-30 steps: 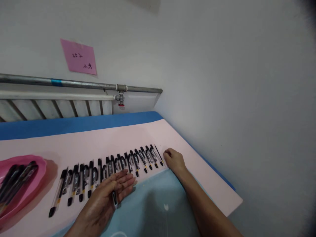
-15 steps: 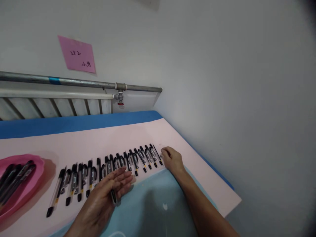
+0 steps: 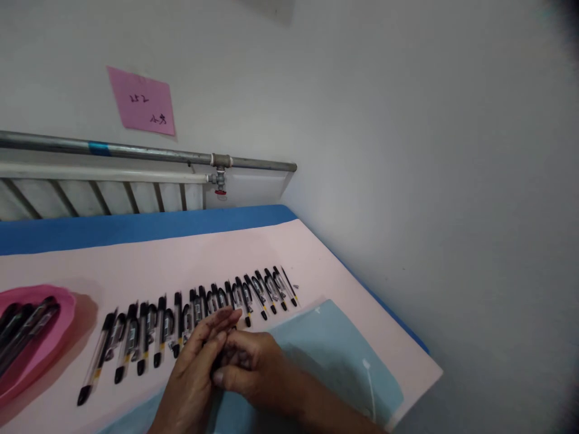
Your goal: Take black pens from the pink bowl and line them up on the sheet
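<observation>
A long row of several black-capped clear pens (image 3: 199, 313) lies across a pink sheet (image 3: 226, 259) on the table. My left hand (image 3: 194, 367) is near the row's middle, fingers stretched out, with a dark pen (image 3: 217, 361) lying against its palm. My right hand (image 3: 253, 367) has its fingers closed on that pen, touching the left hand. At the row's right end lie a thin refill (image 3: 289, 286) and a tiny loose part (image 3: 296, 286).
A pink tray (image 3: 45, 337) holding several black pens sits at the far left. A light blue sheet (image 3: 335, 361) lies at the front right. Behind are the blue table edge (image 3: 136, 226), metal pipes (image 3: 136, 154), a radiator and a pink note (image 3: 142, 102) on the wall.
My right hand left the right end of the pen row and came back to meet my left hand, closing on the pen held there. The left hand stayed almost in place.
</observation>
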### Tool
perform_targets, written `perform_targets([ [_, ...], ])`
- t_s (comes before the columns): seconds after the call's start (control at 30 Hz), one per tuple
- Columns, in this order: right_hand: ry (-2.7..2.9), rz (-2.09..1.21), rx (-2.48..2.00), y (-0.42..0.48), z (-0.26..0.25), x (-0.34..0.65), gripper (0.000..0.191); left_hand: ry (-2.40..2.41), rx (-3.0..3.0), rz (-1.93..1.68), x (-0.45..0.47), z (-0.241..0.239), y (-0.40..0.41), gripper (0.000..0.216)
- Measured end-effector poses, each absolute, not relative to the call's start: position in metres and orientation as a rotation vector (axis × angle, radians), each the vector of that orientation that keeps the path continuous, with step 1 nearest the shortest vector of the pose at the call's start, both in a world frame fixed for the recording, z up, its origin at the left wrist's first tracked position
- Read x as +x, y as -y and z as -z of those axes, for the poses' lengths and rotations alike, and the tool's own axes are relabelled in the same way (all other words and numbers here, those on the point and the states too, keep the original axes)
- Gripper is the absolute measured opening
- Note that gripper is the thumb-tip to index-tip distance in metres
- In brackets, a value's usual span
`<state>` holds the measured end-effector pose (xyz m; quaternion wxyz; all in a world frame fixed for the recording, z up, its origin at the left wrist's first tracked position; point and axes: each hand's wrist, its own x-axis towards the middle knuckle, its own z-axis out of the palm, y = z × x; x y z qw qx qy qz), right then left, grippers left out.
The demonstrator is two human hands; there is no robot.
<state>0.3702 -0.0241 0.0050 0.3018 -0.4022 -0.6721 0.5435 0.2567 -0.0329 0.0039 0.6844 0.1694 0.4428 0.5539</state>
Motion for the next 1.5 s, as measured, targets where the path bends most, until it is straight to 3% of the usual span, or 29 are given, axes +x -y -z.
perform_targets([
  [0.2, 1.584, -1.415, -1.225, -0.008, 0.002, 0.389, 0.014, -1.007, 0.41, -1.34, 0.245, 0.007, 0.015, 0.037],
  [0.33, 1.516, -0.693, -1.676, -0.061, 0.003, 0.448, 0.023, -1.017, 0.381, -1.4, 0.225, 0.017, 0.001, 0.03],
  [0.47, 1.482, -0.449, -1.848, -0.09, 0.014, 0.497, 0.024, -0.996, 0.44, -1.405, 0.217, 0.019, -0.001, 0.032],
  [0.73, 1.666, -0.335, -1.948, -0.089, 0.034, 0.498, 0.017, -1.031, 0.379, -1.347, 0.212, 0.021, -0.002, 0.031],
  [0.93, 1.759, -0.29, -1.974, -0.087, 0.03, 0.496, 0.022, -1.042, 0.385, -1.369, 0.209, 0.009, 0.002, 0.035],
  [1.5, 1.901, -0.261, -1.92, -0.084, 0.028, 0.494, 0.029, -1.149, 0.374, -1.483, 0.173, -0.011, -0.006, 0.022],
])
